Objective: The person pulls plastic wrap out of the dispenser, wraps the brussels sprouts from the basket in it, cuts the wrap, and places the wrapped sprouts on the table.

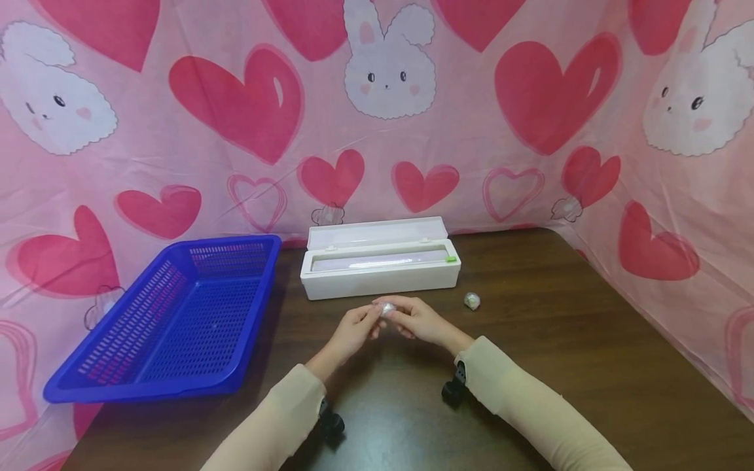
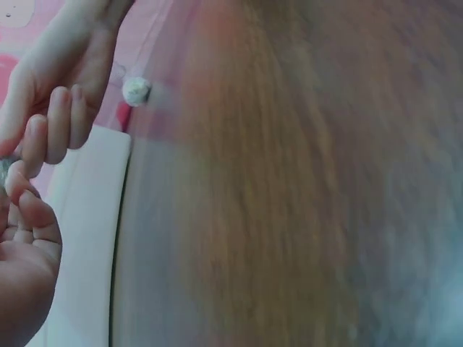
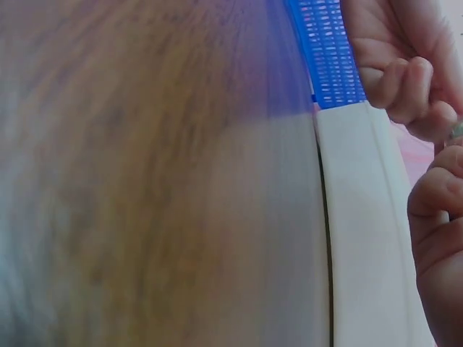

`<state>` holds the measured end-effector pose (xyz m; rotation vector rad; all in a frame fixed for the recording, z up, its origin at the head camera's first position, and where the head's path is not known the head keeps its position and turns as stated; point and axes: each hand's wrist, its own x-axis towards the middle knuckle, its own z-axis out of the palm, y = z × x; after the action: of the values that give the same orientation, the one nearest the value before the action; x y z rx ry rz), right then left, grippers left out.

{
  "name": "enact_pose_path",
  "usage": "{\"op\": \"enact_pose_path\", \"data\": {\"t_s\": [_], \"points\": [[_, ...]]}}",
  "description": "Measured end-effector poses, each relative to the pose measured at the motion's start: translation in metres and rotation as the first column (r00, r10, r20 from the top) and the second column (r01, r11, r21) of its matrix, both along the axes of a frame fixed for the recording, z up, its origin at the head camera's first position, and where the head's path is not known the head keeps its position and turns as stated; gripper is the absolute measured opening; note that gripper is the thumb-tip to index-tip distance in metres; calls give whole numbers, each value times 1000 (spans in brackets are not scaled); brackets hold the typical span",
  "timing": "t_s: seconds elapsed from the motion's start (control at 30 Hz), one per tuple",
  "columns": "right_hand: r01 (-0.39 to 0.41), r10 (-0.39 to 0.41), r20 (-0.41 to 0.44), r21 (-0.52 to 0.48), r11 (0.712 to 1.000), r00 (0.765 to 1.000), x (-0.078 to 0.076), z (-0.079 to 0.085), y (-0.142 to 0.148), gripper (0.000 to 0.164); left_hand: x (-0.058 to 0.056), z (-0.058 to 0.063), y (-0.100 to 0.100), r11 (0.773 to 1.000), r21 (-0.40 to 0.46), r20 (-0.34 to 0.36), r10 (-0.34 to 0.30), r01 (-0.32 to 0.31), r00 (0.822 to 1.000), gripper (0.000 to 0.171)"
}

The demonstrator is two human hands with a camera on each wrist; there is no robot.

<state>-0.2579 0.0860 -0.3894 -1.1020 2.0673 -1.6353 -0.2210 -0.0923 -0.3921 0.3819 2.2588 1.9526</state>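
Both hands meet in front of the white box, in the middle of the head view. Between their fingertips is a small, shiny, plastic-wrapped ball (image 1: pixel 386 309), largely covered by the fingers. My left hand (image 1: pixel 353 330) pinches it from the left, thumb and fingers bent. On its other side my right hand (image 1: pixel 423 320) grips it with thumb and forefinger. A second small wrapped ball (image 1: pixel 472 301) lies on the table to the right of the hands; the left wrist view also catches this ball (image 2: pixel 136 91).
Behind the hands stands a long white cling film box (image 1: pixel 379 286), its lid (image 1: pixel 377 233) raised and a pale roll (image 1: pixel 379 260) inside. A blue plastic basket (image 1: pixel 250 343) occupies the left side of the brown wooden table (image 1: pixel 559 366). Pink heart-patterned cloth (image 1: pixel 377 144) hangs behind.
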Motion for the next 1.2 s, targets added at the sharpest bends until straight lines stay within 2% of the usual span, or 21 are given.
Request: {"op": "enact_pose_path", "data": {"t_s": [0.13, 0.27, 0.43, 0.6, 0.67, 0.87, 1.07, 1.2], "points": [[24, -23, 16, -28, 999, 1000, 0, 0, -1, 29, -8, -12, 1, 996, 86, 11, -7, 6, 1000, 30], [-11, 14, 56, -56, 998, 998, 0, 0, -1, 33, -14, -22, 0, 993, 118, 37, -6, 1, 999, 31], [-99, 104, 90, -66, 993, 990, 0, 0, -1, 46, -15, -25, -1, 993, 112, 14, -26, 24, 1000, 29], [-87, 88, 32, -34, 996, 996, 2, 1, -4, 40, -14, -25, -2, 992, 122, -3, -44, 44, 999, 28], [-66, 66, 0, -30, 997, 998, 3, 1, -5, 37, -11, -20, -1, 990, 138, 11, -36, 35, 999, 26], [-23, 22, -16, -68, 997, 1000, 6, 0, -9, 32, -12, -23, 1, 982, 188, 62, 2, -13, 998, 22], [-62, 65, 46, -60, 996, 997, 4, 0, -6, 38, -14, -26, -3, 963, 268, 135, -55, 17, 989, 26], [-100, 103, 107, -32, 995, 989, 2, 1, -4, 42, -14, -27, -7, 945, 328, 190, -59, -7, 980, 27]]}}
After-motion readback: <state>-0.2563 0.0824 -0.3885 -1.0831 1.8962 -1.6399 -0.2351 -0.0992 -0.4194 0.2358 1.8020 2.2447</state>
